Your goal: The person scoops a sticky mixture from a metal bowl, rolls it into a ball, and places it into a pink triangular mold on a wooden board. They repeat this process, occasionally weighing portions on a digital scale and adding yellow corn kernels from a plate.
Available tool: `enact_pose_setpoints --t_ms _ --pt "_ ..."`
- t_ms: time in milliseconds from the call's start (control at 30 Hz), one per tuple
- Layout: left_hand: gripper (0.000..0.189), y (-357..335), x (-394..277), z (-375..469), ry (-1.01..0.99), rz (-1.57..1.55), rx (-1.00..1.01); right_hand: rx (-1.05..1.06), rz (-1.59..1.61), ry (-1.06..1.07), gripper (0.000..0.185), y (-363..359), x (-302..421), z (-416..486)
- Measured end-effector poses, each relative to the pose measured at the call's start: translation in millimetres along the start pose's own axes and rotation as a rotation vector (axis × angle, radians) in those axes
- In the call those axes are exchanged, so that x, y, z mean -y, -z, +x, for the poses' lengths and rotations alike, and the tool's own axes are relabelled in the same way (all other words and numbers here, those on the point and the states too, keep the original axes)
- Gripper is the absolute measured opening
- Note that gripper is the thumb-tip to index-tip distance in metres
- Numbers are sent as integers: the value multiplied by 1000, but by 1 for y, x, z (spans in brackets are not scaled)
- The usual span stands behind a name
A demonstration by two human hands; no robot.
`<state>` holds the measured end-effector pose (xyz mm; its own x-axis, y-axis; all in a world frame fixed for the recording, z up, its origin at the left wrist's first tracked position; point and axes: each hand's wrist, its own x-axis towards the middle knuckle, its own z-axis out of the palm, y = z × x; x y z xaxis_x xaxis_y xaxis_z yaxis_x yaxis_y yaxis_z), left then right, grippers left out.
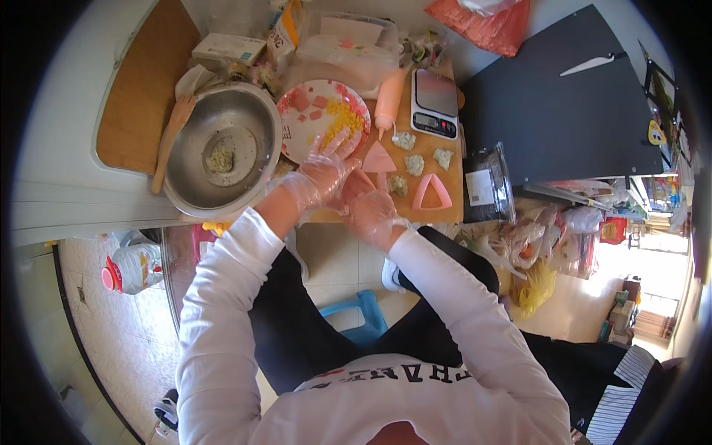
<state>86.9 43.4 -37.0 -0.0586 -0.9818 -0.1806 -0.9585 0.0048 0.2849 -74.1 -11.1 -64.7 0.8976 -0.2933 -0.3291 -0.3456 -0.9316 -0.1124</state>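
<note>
Both hands wear clear plastic gloves and meet at the front edge of a wooden board. My left hand reaches over the rim of a floral plate, fingers stretched and apart near yellow corn kernels. Pink meat-like cubes lie on the same plate. Against it, my right hand is cupped; whether anything lies between the palms is hidden. Right of the hands are a pink triangular press, a hollow pink triangular mould and several speckled rice-like clumps.
Left of the plate stands a steel bowl holding a small rice-like lump, with a wooden spatula across its rim. Behind lie a squeeze bottle, a digital kitchen scale and a clear plastic box. A black-based package borders the board's right.
</note>
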Motion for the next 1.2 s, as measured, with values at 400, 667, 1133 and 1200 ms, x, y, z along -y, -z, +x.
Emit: enact_pose_setpoints --t_ms 400,667,1133,1200 --pt "95 0 3 -1 -40 -61 -74 -102 352 217 38 22 -17 -10" --pt "86 -2 8 -1 -78 -28 -131 -46 469 195 28 21 -22 -6" --pt "88 6 3 -2 -46 -4 -55 -134 149 258 38 27 -25 -14" --pt "88 1 2 -1 -62 6 -107 96 80 197 41 37 -24 -14"
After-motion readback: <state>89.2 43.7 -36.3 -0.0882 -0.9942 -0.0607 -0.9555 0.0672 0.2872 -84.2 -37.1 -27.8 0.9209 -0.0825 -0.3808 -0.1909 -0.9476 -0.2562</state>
